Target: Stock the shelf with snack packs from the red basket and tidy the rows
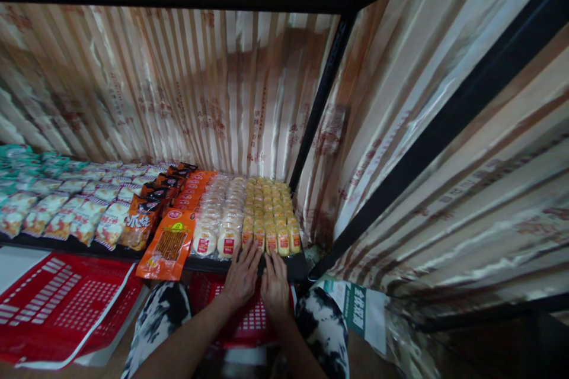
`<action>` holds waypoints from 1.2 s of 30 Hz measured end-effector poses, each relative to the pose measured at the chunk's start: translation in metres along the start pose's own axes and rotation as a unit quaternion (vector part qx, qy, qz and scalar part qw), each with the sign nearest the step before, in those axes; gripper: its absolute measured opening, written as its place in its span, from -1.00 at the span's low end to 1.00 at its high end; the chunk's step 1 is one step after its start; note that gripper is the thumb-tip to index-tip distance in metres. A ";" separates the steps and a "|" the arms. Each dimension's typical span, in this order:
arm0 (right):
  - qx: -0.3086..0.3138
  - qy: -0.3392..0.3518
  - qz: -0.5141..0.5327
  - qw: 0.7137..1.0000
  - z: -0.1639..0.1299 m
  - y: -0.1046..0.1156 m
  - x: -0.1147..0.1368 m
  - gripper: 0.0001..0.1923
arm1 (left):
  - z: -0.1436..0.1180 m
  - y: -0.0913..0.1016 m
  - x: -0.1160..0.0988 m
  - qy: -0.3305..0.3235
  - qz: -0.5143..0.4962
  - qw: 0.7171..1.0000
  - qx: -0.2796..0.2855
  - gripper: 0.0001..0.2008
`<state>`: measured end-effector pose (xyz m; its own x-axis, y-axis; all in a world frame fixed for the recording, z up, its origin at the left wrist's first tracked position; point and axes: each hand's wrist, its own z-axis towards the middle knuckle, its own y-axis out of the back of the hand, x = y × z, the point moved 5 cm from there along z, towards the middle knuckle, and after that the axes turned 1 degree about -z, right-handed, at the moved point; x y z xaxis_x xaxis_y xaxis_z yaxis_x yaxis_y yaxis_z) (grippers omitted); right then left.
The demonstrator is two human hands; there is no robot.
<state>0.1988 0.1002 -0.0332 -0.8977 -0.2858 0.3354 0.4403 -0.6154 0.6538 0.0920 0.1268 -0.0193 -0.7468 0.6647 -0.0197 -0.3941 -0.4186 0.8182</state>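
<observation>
My left hand (pixel 242 275) and my right hand (pixel 274 285) lie side by side at the front edge of a low dark shelf (pixel 293 269), fingers spread. Their fingertips touch the front row of small yellow snack packets (pixel 269 213). Neither hand holds anything. Just left of those packets lie rows of round white wrapped cakes (pixel 219 219). An orange packet of brown sticks (pixel 168 249) hangs over the shelf edge to the left of my left hand. Below my hands sits a red plastic basket (pixel 253 320) between my knees.
Further left the shelf carries orange-and-black snack bags (pixel 146 213), white-and-red bags (pixel 66 213) and green packets (pixel 18 160). A striped shiny curtain (pixel 186 89) backs the shelf. A black frame post (pixel 317 100) stands right of the packets. Red baskets (pixel 57 302) lie lower left.
</observation>
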 end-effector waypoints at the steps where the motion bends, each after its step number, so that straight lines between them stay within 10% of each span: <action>1: -0.002 0.004 0.003 1.000 0.000 -0.001 -0.001 -0.58 | 0.000 0.001 0.000 0.001 0.001 1.000 -0.001 -0.47; 36: -0.040 -0.096 0.009 0.995 0.002 0.019 -0.022 -0.58 | 0.021 -0.002 -0.017 -0.043 -0.006 0.998 0.038 -0.48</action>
<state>0.2266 0.0964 -0.0262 -0.8656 -0.1572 0.4754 0.4470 -0.6704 0.5923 0.1165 0.1296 -0.0087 -0.6924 0.7213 0.0164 -0.3588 -0.3639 0.8596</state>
